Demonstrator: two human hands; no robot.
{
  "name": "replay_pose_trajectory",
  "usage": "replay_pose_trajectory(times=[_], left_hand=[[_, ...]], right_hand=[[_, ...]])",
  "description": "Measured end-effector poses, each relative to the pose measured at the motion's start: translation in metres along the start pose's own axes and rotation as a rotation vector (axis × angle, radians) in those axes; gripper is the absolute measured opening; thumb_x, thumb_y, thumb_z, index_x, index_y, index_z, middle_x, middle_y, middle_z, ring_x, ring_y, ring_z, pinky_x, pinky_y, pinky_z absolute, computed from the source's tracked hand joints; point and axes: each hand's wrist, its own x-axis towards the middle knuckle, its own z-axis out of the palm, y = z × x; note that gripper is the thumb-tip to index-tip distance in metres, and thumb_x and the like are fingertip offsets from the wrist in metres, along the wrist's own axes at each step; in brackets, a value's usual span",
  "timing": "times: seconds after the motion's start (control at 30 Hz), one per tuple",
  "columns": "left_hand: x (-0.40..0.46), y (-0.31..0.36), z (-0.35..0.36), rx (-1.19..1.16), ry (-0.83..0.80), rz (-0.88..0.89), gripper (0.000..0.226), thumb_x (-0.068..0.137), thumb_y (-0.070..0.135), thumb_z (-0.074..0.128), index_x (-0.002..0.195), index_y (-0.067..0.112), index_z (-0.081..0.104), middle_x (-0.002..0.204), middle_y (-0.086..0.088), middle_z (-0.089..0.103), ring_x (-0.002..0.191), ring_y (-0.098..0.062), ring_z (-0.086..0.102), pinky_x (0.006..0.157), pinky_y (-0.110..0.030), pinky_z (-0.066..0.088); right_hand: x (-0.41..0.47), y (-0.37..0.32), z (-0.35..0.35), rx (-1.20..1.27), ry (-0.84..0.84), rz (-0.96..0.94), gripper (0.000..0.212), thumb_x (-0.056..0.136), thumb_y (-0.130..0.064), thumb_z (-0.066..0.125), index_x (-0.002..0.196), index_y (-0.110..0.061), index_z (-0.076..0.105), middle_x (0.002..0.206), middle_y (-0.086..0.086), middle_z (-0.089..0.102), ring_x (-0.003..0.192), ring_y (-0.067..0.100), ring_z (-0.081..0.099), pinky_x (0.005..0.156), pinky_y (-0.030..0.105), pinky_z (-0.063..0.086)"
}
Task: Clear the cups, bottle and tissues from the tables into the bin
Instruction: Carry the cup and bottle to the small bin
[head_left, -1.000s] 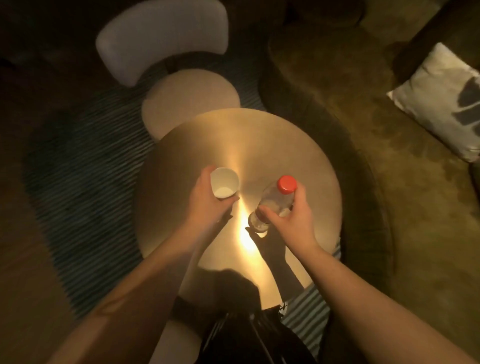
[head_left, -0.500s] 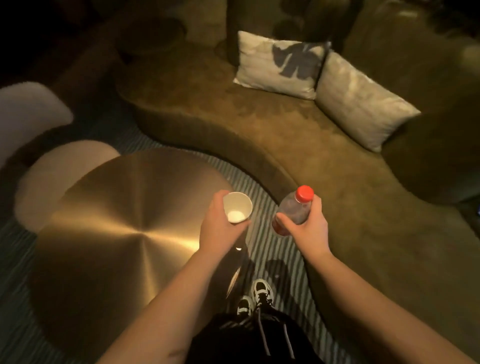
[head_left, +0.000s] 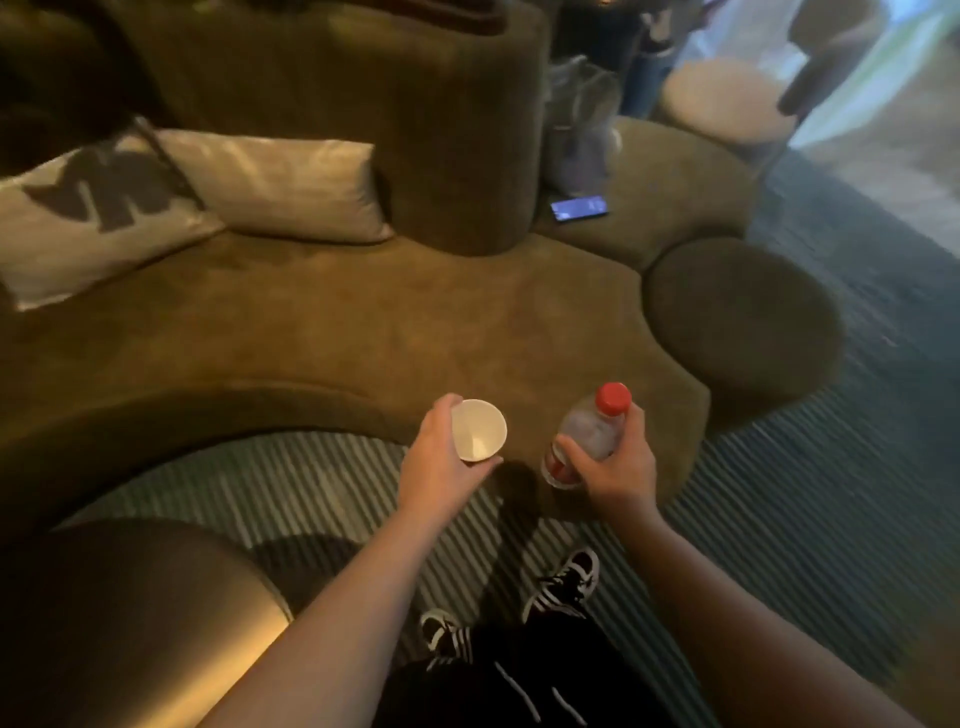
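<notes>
My left hand grips a white paper cup, held upright with its open mouth facing me, in front of the curved sofa edge. My right hand is wrapped around a clear plastic bottle with a red cap and a red label, tilted slightly to the right. Both are carried in the air above the striped rug. The round brass table lies at the lower left, behind my left arm. A clear plastic bag that may line a bin stands at the back, blurred.
A curved olive sofa with two pale cushions fills the middle. A lit phone lies on its right section. A dark round pouf sits to the right, a pale stool farther back. My feet stand on the striped rug.
I have turned right, away from the brass table. The cup and bottle were lifted off the table and are carried along; the sofa's right end, phone and pouf came into view.
</notes>
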Motion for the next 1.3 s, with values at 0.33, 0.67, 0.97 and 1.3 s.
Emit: replay_pose_trajectory(times=[0.33,0.67,0.97,1.3], left_hand=[[0.037,0.194,0.190,0.070,-0.346,0.391,0.086,0.061,0.049,0.082,0.127,0.037,0.026,0.130,0.008,0.047,0.113,-0.011,0.046,0.086,-0.023,0.036],[0.030,0.398,0.392,0.058,-0.589,0.638,0.079,0.065,0.050,0.078,0.125,0.036,0.030,0.122,0.007,0.050,0.097,-0.005,0.044,0.074,-0.026,0.039],[0.052,0.516,0.493,0.067,-0.631,0.688,0.079,0.067,0.048,0.078,0.128,0.032,0.030,0.124,0.002,0.050,0.098,-0.009,0.045,0.076,-0.029,0.041],[0.167,0.645,0.633,0.032,-0.542,0.640,0.077,0.069,0.045,0.077,0.127,0.028,0.031,0.121,-0.002,0.052,0.094,-0.012,0.045,0.070,-0.032,0.041]], right_hand=[[0.027,0.106,-0.218,0.073,0.525,0.161,0.061,0.071,-0.036,0.078,0.118,-0.033,0.039,0.109,-0.007,0.055,0.100,0.016,0.057,0.087,0.046,0.051],[0.056,0.214,-0.456,0.119,0.823,0.277,0.064,0.071,-0.036,0.080,0.122,-0.026,0.042,0.115,0.001,0.057,0.104,0.022,0.057,0.090,0.043,0.048],[0.109,0.257,-0.577,0.152,0.887,0.290,0.067,0.070,-0.036,0.080,0.125,-0.026,0.042,0.116,-0.005,0.055,0.107,0.019,0.055,0.090,0.037,0.046],[0.300,0.300,-0.721,0.045,0.856,0.235,0.067,0.071,-0.032,0.080,0.124,-0.027,0.041,0.114,-0.008,0.054,0.104,0.016,0.055,0.089,0.036,0.047]])
